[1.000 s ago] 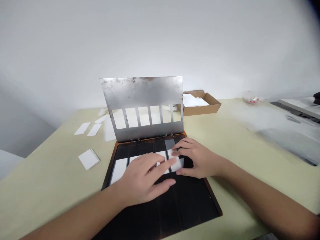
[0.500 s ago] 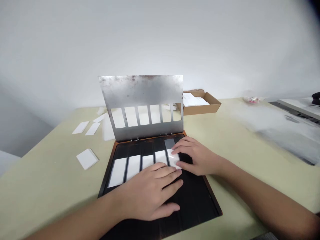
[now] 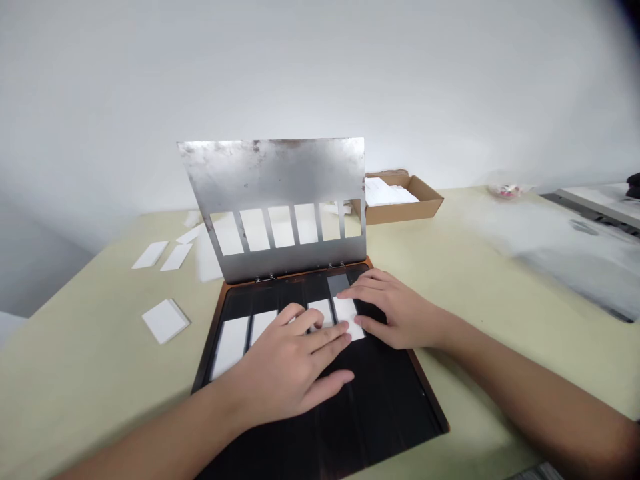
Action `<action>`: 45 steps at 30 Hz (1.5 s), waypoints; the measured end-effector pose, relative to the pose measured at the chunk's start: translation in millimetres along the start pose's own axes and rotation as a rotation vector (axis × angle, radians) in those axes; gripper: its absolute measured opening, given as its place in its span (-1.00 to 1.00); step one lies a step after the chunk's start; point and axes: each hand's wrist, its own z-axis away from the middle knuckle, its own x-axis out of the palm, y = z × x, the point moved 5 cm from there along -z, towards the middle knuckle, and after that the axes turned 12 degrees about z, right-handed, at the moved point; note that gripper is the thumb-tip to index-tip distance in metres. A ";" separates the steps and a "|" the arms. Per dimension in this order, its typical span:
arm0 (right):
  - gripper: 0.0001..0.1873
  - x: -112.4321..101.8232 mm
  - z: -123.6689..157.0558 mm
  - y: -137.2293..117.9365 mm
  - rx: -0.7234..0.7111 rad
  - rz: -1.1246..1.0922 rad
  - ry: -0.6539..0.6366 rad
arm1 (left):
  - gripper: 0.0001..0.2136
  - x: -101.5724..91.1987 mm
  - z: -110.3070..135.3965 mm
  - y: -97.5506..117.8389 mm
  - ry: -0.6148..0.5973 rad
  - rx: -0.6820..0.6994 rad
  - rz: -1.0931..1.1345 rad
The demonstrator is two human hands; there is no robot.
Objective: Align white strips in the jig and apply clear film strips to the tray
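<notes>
White strip (image 3: 349,318) is lying just right of the frame's centre, at the right end of a row, with both hands meeting on it.

Lowest in the frame, the two forearms are coming in from the bottom corners over the black tray (image 3: 385,407). The left hand (image 3: 293,370) is resting flat on the tray, nothing clasped in it. Its fingers (image 3: 327,337) are spread and stretching up and to the right, and the longest tip is touching the strip's near end. The right hand (image 3: 403,317) is also lying loose and flat, with nothing gripped. Its thumb is sitting along the strip's lower right corner, and its fingers (image 3: 357,291) are reaching left across the far end. So the strip is lying right of the left fingertips and left of the right palm. Both hands are touching it, though more of the right hand is lying on it. Its long axis is running from the lower to the upper frame, along the tray's channels.

Left of it, the other white strips (image 3: 231,343) are lying parallel in their own channels, some partly hidden by the left hand. Beyond the row, the slotted metal plate (image 3: 275,173) is standing upright at the tray's far edge. On the desk (image 3: 500,293), loose white cards (image 3: 165,320) are lying at centre left. A cardboard box (image 3: 407,208) is sitting to the upper right of the plate.
</notes>
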 end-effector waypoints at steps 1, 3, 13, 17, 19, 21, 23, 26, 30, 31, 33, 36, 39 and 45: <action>-0.54 -0.3 0.0 -0.5 0.000 0.000 0.001 | -0.66 -0.2 0.5 -1.3 0.000 -0.012 -0.007; -0.51 -0.9 -0.1 -1.7 0.003 -0.003 0.005 | -0.66 -0.4 1.8 -2.7 -0.002 -0.036 -0.020; -0.37 0.3 -0.9 -8.5 0.010 0.024 -0.002 | -0.62 -0.3 1.7 -5.2 0.020 -0.121 -0.061; -0.33 5.4 -2.3 -8.6 0.040 0.036 0.014 | -0.63 1.3 1.7 -5.7 0.008 -0.138 -0.059; -0.34 7.0 -3.2 -8.8 0.047 0.038 0.016 | -0.63 1.3 1.7 -5.7 0.016 -0.141 -0.056; -0.38 7.5 -4.0 -8.9 0.050 0.034 0.012 | -0.64 1.2 1.6 -5.8 0.022 -0.143 -0.053; -0.45 7.1 -4.3 -8.5 0.056 0.026 0.007 | -0.64 1.2 1.6 -5.9 0.022 -0.140 -0.052; -0.50 6.3 -4.3 -7.9 0.060 0.024 -0.004 | -0.61 -0.5 2.0 -6.1 0.036 -0.133 -0.055; -0.52 5.7 -4.0 -8.3 0.061 0.035 -0.008 | -0.74 -4.2 1.9 2.3 0.055 -0.006 -0.003; -0.53 5.7 -3.8 -8.5 0.062 0.038 -0.006 | -0.77 -3.8 1.7 6.4 0.038 0.055 0.024; -0.57 5.8 -3.6 -8.7 0.058 0.041 0.001 | -0.76 -1.3 1.0 13.2 -0.010 0.143 0.065; -0.61 7.0 -3.6 -7.7 0.061 0.046 0.005 | -0.67 3.4 -0.7 13.9 -0.063 0.118 0.086; -0.65 9.4 -3.7 -5.3 0.076 0.064 -0.002 | -0.64 6.7 -1.6 10.0 -0.102 0.041 0.101; -0.69 11.4 -3.7 -3.4 0.079 0.073 0.016 | -0.54 7.3 -1.4 3.6 -0.161 -0.066 0.119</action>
